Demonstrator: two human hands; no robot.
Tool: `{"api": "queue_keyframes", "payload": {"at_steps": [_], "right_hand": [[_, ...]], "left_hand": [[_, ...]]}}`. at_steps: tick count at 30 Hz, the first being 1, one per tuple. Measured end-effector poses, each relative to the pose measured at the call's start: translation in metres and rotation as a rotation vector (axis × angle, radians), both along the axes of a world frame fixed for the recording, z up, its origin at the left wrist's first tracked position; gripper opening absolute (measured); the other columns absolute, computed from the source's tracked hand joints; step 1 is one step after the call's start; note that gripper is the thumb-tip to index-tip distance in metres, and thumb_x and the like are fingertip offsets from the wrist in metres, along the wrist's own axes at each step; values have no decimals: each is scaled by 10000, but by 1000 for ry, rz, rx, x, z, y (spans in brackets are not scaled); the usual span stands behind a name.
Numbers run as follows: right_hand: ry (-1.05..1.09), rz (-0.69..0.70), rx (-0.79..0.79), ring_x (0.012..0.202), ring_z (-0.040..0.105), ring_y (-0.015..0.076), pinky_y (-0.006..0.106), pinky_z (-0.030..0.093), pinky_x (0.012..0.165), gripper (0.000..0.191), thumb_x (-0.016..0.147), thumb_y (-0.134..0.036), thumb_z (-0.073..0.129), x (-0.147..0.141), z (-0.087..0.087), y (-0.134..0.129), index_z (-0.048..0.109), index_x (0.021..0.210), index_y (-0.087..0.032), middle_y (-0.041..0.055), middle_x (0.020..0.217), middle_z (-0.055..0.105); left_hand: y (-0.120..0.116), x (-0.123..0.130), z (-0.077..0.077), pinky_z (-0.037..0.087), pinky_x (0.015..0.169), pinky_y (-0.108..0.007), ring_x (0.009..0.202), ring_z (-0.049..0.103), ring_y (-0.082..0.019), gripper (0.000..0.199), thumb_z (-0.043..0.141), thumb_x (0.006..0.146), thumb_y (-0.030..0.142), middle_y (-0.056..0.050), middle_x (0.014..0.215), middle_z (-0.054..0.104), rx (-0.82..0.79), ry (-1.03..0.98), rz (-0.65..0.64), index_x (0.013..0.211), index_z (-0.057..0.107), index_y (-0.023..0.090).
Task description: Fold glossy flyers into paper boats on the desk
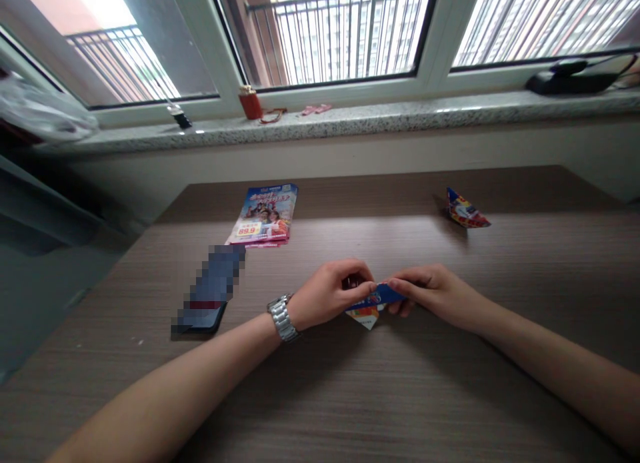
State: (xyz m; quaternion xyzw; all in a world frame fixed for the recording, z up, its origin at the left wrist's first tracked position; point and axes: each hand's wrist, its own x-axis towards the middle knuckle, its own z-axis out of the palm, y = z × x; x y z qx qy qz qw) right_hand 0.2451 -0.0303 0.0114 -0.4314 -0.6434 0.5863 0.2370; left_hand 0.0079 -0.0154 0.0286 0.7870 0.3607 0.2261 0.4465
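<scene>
A small folded paper (366,314), blue along the top with an orange and white pointed corner below, is held between my two hands above the table. My left hand (335,291), with a silver watch at the wrist, pinches its left part between thumb and curled fingers. At the right end, my right hand (431,291) grips the blue strip, thumb on top and fingertips underneath. Parts of the paper are hidden behind the fingers.
Farther back on the wooden table (320,396) lie a stack of printed flyers (267,213) and, to the right, a folded colourful paper piece (465,211). A blurred-out phone (213,293) is left of my left hand. A red container (250,103) stands on the windowsill (380,120).
</scene>
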Motion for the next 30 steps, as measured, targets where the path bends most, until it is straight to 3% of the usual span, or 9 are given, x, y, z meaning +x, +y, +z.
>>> {"api": "queue_keyframes", "payload": {"at_steps": [5, 14, 20, 30], "right_hand": [[36, 20, -54, 663, 700, 163, 289, 581, 651, 563, 900, -636, 540, 3, 0, 2, 738, 1021, -123, 91, 805, 759], [37, -174, -52, 656, 690, 165, 302, 582, 650, 505, 812, -611, 663, 5, 1, 1, 703, 1050, -167, 54, 778, 740], [-58, -141, 75, 647, 668, 157, 287, 552, 615, 391, 831, -529, 671, -2, 3, -4, 723, 994, -177, 42, 844, 738], [-139, -177, 255, 666, 615, 161, 267, 476, 605, 350, 893, -524, 604, -2, 4, -7, 714, 876, -193, 17, 739, 693]], "left_hand": [[1, -2, -1, 382, 635, -209, 695, 500, -105, 235, 571, 952, 351, 7, 756, 592, -17, -2, -8, 891, 654, 141], [4, -3, 2, 411, 666, -216, 721, 533, -115, 264, 562, 955, 358, -14, 797, 646, 0, -10, 65, 894, 675, 127], [-2, 0, 1, 416, 671, -215, 741, 549, -122, 261, 587, 943, 371, -16, 805, 654, 7, -6, 29, 902, 691, 135], [-1, 1, 0, 449, 725, -216, 790, 603, -130, 292, 576, 954, 396, -26, 865, 705, -2, -27, 61, 919, 707, 138]]}}
